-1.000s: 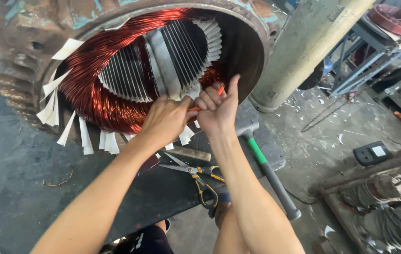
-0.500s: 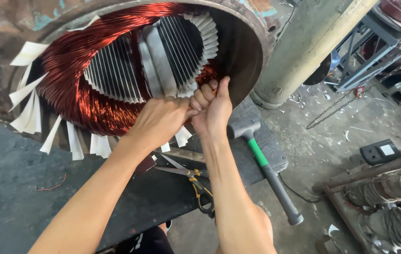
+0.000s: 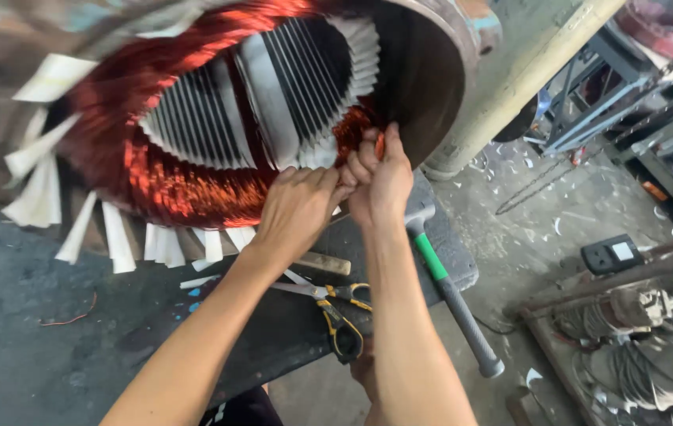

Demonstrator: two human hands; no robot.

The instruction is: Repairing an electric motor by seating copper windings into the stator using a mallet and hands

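Note:
A large motor stator (image 3: 423, 71) lies on its side in front of me, with red-brown copper windings (image 3: 170, 189) around a grey slotted core (image 3: 226, 110). White insulating paper strips (image 3: 115, 237) stick out around the coil. My left hand (image 3: 297, 209) presses on the lower edge of the winding, fingers curled against the copper and paper. Right beside it, my right hand (image 3: 380, 177) pinches a bunch of copper wire (image 3: 356, 130) at the lower right of the coil. The two hands touch each other.
Scissors with yellow-black handles (image 3: 336, 312) and a wooden handle (image 3: 324, 264) lie on the dark bench (image 3: 273, 339) below my arms. A hammer with a green-black handle (image 3: 451, 292) rests at the bench's right edge. A pale pillar (image 3: 526, 71), a black meter (image 3: 613, 254) and scrap parts sit to the right.
Both hands have shifted right along the lower rim of the winding, staying together. The view has moved closer and is blurred at the left.

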